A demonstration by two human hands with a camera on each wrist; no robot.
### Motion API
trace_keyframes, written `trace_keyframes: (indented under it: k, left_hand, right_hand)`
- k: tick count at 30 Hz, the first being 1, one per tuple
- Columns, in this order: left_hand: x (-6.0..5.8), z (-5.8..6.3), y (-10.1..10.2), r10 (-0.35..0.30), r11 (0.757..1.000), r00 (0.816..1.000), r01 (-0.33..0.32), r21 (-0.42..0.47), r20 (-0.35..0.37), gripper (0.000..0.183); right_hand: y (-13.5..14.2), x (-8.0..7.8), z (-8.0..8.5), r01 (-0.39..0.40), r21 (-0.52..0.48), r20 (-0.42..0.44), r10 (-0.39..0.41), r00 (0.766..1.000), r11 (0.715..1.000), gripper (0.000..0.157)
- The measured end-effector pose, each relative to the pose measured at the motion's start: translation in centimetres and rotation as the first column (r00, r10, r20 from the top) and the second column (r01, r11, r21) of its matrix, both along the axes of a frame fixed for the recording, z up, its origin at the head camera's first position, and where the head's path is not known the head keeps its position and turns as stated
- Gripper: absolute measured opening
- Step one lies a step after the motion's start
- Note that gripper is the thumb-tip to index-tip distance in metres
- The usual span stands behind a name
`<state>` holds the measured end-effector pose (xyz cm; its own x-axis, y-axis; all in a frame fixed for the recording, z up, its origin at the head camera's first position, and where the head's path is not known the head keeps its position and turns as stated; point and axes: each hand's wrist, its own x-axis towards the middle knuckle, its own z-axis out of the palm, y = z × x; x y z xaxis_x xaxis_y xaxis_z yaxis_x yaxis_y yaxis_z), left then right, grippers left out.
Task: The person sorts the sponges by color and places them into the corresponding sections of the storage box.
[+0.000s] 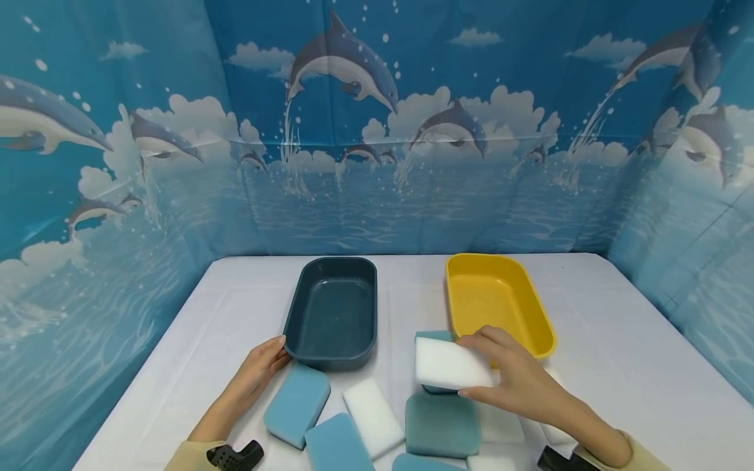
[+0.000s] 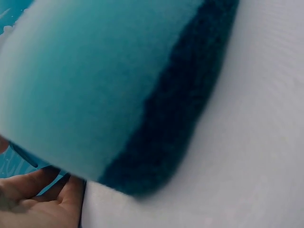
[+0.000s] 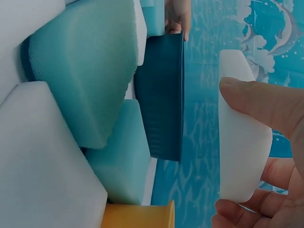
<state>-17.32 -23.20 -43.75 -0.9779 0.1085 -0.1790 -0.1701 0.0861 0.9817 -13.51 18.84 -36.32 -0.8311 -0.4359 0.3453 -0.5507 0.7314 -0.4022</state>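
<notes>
My right hand (image 1: 509, 376) pinches a white sponge (image 1: 450, 364) between thumb and fingers, raised over a blue sponge (image 1: 434, 335) in front of the yellow bin (image 1: 542, 320). In the right wrist view, the thumb lies on one side of the white sponge (image 3: 240, 142) and the fingers on the other. My left hand (image 1: 259, 369) rests its fingers against the near left corner of the dark blue bin (image 1: 338, 362). Close to the left wrist camera is a blue sponge (image 2: 85, 85) with a dark scouring layer (image 2: 166, 109); part of the left hand (image 2: 42, 199) shows beyond it.
Several blue and white sponges lie along the near side of the white table (image 1: 247, 281), including a blue sponge (image 1: 298, 402), a white sponge (image 1: 374, 418) and a greenish-blue sponge (image 1: 443, 425). Behind the table hangs a dolphin-print curtain (image 1: 377, 209), which also runs along both sides.
</notes>
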Motion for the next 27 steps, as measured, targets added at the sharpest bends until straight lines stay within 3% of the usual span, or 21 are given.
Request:
trace_keyframes:
  k: [16, 27]
  left_hand:
    - [0.1, 0.0, 0.1, -0.014, 1.0, 1.0, 0.014, -0.013, -0.027, 0.061]
    - [0.1, -0.2, 0.1, 0.016, 1.0, 0.999, -0.016, -0.014, -0.035, 0.063]
  right_hand:
    - [-1.5, -1.3, -0.3, -0.064, -0.006, -0.073, 0.064, 0.995, 0.998, 0.056]
    - [-3.0, -2.3, -0.6, -0.081, 0.01, -0.057, 0.082, 0.995, 0.997, 0.055]
